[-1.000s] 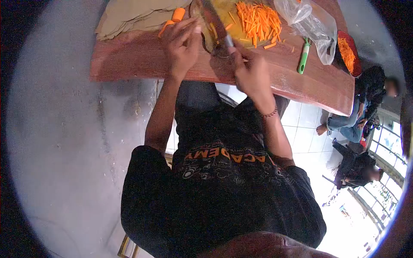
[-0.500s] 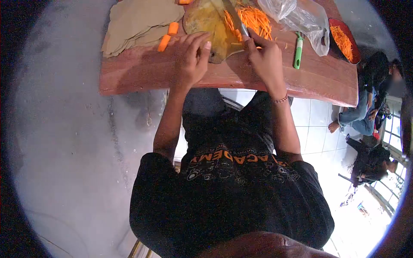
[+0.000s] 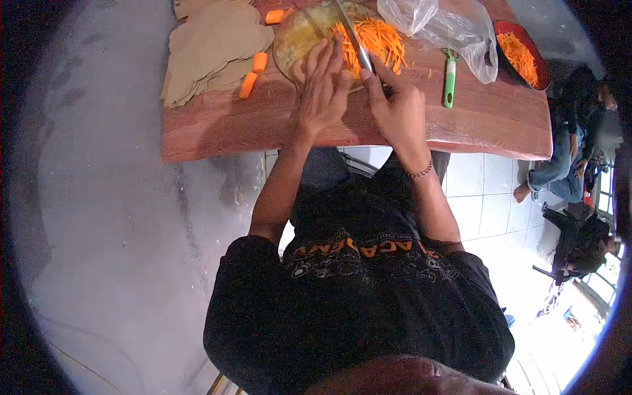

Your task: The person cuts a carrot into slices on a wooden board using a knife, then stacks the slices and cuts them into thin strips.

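My right hand (image 3: 395, 108) is shut on the handle of a knife (image 3: 353, 41), whose blade points away from me across a round yellowish cutting board (image 3: 293, 36). The blade lies against the left side of a pile of thin carrot strips (image 3: 380, 36). My left hand (image 3: 322, 85) lies flat on the board with its fingers stretched out, just left of the blade. Three short carrot chunks (image 3: 248, 84) sit on the table to the left of the board.
A stack of brown paper sheets (image 3: 210, 46) covers the reddish wooden table's (image 3: 487, 125) left end. A green peeler (image 3: 449, 79), a clear plastic bag (image 3: 447, 26) and a red bowl of carrot strips (image 3: 520, 52) lie to the right. People (image 3: 579, 112) sit on the tiled floor beyond.
My left hand has moved from the table's near edge onto the board beside the knife. The knife has swung over to the carrot strips. The view has shifted down.
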`<act>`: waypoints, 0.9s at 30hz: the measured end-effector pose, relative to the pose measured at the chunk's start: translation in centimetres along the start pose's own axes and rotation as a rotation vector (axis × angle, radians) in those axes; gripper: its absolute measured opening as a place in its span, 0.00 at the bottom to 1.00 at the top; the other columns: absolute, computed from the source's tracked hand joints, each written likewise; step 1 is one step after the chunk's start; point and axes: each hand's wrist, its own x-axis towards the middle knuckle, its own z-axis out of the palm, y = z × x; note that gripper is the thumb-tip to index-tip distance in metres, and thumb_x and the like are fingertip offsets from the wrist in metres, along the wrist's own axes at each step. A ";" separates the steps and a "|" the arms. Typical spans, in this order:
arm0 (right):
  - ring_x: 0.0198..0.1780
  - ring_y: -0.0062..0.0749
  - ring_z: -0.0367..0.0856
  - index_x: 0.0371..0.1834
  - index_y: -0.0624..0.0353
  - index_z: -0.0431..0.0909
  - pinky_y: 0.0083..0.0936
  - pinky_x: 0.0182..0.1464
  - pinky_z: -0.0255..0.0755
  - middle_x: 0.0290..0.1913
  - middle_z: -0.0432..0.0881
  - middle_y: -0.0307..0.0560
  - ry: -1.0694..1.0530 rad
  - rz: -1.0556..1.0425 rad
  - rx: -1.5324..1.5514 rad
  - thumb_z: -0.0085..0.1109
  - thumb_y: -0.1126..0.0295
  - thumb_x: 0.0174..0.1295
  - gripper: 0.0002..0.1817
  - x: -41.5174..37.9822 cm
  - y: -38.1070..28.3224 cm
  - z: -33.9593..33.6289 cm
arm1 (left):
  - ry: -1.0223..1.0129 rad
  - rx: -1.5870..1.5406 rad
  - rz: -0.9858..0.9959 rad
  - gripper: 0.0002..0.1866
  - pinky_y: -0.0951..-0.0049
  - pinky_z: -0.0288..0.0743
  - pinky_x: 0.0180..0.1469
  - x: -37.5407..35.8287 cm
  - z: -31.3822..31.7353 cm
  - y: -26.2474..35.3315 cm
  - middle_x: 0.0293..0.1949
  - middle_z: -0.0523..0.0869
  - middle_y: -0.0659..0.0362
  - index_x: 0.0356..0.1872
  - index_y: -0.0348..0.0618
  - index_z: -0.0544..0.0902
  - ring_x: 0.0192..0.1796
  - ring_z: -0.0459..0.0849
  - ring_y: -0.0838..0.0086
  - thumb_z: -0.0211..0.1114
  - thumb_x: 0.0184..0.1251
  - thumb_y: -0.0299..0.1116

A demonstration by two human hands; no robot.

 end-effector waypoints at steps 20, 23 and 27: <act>0.26 0.50 0.85 0.56 0.51 0.82 0.46 0.27 0.79 0.33 0.84 0.52 0.012 -0.393 -0.378 0.62 0.56 0.62 0.21 -0.7 1.1 0.3 | -0.250 0.568 0.448 0.24 0.36 0.41 0.67 5.4 -4.9 -1.1 0.62 0.82 0.70 0.59 0.61 0.83 0.70 0.72 0.68 0.53 0.73 0.59; 0.25 0.51 0.85 0.57 0.50 0.81 0.46 0.27 0.79 0.33 0.84 0.51 -0.045 -0.369 -0.380 0.62 0.57 0.62 0.21 -0.6 1.3 0.2 | -0.190 0.562 0.457 0.24 0.35 0.41 0.68 5.9 -4.2 -1.4 0.64 0.81 0.70 0.61 0.62 0.83 0.69 0.73 0.66 0.52 0.74 0.59; 0.30 0.51 0.85 0.57 0.51 0.82 0.45 0.31 0.79 0.35 0.84 0.51 0.000 -0.317 -0.309 0.64 0.59 0.61 0.21 -1.2 1.3 -0.1 | -0.024 0.248 0.406 0.20 0.41 0.43 0.67 5.6 -5.7 -0.7 0.60 0.84 0.67 0.56 0.58 0.86 0.67 0.75 0.65 0.59 0.71 0.53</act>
